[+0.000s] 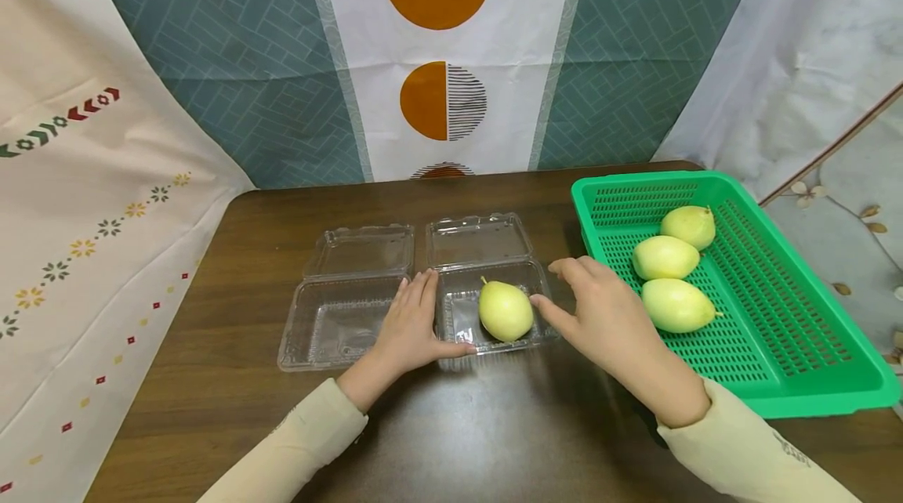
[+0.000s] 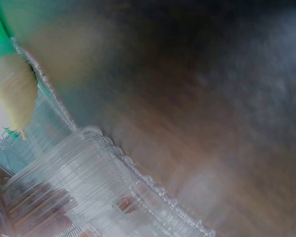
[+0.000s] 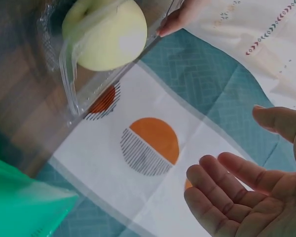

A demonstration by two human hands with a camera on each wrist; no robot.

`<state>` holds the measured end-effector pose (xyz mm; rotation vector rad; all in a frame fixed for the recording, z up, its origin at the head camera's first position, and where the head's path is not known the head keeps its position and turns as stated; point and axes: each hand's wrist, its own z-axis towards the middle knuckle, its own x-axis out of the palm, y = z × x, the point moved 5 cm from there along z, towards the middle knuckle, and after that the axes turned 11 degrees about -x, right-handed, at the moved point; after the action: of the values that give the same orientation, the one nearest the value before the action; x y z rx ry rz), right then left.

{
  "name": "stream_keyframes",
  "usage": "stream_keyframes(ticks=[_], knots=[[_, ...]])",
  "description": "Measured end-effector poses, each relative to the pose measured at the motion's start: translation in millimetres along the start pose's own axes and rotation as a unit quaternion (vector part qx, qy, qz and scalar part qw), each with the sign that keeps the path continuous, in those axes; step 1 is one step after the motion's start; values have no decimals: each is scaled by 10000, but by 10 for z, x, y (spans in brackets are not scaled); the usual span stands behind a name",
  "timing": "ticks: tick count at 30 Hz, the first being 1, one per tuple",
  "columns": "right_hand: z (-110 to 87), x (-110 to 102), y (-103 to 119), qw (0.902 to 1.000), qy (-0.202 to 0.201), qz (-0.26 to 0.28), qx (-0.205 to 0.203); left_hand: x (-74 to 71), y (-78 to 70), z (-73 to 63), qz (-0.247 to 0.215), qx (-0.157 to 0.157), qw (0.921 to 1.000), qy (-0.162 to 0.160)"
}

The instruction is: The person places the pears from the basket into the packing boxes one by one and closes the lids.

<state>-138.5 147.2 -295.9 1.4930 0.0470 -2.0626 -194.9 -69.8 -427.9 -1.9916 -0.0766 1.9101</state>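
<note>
A yellow-green pear [image 1: 505,311] lies in the right-hand clear plastic clamshell box [image 1: 455,327], whose lid [image 1: 480,240] is folded back. My left hand [image 1: 416,323] touches that box, with straight fingers along its left side and the thumb at its front edge. At the box's right end hovers my right hand [image 1: 610,315], fingers spread and thumb near the pear. The right wrist view shows this hand [image 3: 251,192] with nothing in its palm, apart from the pear [image 3: 111,37]. In the left wrist view, the box [image 2: 89,182] appears close up and blurred.
A second clear clamshell box [image 1: 346,323] stands to the left, lid back, with no fruit in it. On the right, a green plastic basket [image 1: 790,397] holds three pears [image 1: 666,258]. Patterned cloths [image 1: 282,64] hang behind and beside the brown table [image 1: 212,331].
</note>
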Motion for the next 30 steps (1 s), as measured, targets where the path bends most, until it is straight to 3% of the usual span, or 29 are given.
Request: stream_keyframes(ticks=[12, 25, 30], knots=[[16, -136, -79, 9999, -10, 14, 110, -23, 13, 2, 21, 31, 10000, -52], [89, -182, -350, 9990, 223, 22, 384, -21, 12, -6, -19, -2, 10000, -4], [124, -202, -485, 9990, 47, -98, 435, -5, 14, -11, -30, -9, 10000, -27]])
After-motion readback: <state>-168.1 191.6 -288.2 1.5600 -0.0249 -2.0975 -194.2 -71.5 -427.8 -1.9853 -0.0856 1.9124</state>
